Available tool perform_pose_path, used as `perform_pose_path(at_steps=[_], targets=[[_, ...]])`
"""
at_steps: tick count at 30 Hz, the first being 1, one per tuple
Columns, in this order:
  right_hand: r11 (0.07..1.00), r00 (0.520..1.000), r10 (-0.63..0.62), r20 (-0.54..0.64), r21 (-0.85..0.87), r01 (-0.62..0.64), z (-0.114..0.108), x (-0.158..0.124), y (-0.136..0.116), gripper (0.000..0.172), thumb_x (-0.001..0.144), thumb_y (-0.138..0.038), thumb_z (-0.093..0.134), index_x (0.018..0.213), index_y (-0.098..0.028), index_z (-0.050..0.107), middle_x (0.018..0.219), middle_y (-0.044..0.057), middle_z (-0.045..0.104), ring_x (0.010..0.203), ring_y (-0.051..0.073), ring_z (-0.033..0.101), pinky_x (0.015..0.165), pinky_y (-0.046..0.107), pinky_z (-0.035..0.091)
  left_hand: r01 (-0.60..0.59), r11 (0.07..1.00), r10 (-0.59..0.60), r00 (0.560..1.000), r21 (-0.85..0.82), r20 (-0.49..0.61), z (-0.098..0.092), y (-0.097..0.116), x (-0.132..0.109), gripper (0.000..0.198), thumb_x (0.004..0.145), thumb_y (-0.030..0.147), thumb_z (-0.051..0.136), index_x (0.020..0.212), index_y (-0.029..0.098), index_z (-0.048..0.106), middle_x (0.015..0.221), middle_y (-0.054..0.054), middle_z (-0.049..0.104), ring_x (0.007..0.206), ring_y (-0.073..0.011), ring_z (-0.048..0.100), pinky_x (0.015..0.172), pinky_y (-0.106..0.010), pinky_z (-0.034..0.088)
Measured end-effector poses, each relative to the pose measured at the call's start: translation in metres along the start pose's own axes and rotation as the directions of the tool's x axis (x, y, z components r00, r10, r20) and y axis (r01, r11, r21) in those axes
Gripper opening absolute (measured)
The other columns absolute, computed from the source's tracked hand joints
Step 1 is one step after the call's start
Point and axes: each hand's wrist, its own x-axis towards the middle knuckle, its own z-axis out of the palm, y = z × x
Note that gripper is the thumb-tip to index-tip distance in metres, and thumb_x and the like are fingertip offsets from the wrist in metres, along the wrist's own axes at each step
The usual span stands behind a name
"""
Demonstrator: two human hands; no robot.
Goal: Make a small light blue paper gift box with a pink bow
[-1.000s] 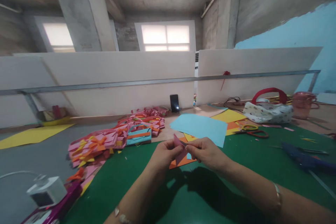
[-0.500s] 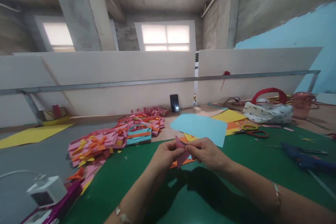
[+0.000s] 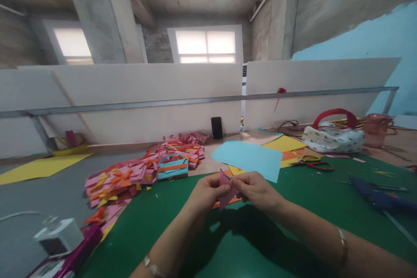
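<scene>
A small piece of pink paper point(image 3: 225, 202), apparently folded, is held up between my two hands above the green mat point(image 3: 156, 234). My left hand point(image 3: 208, 191) pinches its left side between thumb and fingers. From the right, my right hand point(image 3: 256, 189) is closed on the paper's other edge, fingertips close to the left thumb. Orange paper point(image 3: 232, 201) lies on the mat just behind and below the hands, partly covered by them. Beyond the hands rests a light blue sheet point(image 3: 249, 156).
Pink, orange and yellow paper pieces point(image 3: 122, 180) are heaped at left beside a small blue paper bag point(image 3: 172, 167). To the right are scissors point(image 3: 321, 165) and a blue glue gun point(image 3: 378, 195). A phone point(image 3: 216, 127) leans against the white panel. A white charger point(image 3: 58, 236) stands at front left.
The pink paper has turned slightly, showing more of its face, while both hands stay almost in place. The phone's screen has gone from lit to dark.
</scene>
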Motion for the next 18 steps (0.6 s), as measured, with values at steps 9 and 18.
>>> perform_pose_path(at_steps=[9, 18], targets=[[0.998, 0.997, -0.064, -0.045, 0.024, 0.065, 0.004, -0.002, 0.0, 0.038, 0.077, -0.046, 0.051, 0.063, -0.013, 0.064, 0.062, 0.0, 0.057, 0.061, 0.012, 0.047, 0.058, 0.023, 0.034, 0.057, 0.998, -0.057, 0.998, 0.005, -0.019, 0.004, 0.008, -0.006, 0.023, 0.051, 0.025, 0.075, 0.071, 0.016, 0.071, 0.059, 0.0, 0.064, 0.051, -0.0096, 0.052, 0.051, -0.021, 0.034], [0.96, 0.99, 0.141, -0.022, 0.246, -0.131, 0.011, -0.005, 0.003, 0.043, 0.073, -0.052, 0.055, 0.063, -0.011, 0.063, 0.054, -0.002, 0.054, 0.048, 0.008, 0.039, 0.049, 0.021, 0.027, 0.097, 0.995, -0.095, 0.994, 0.039, -0.049, 0.004, 0.002, -0.005, 0.012, 0.057, 0.021, 0.072, 0.066, 0.014, 0.071, 0.053, -0.001, 0.063, 0.044, -0.008, 0.047, 0.05, -0.022, 0.035]])
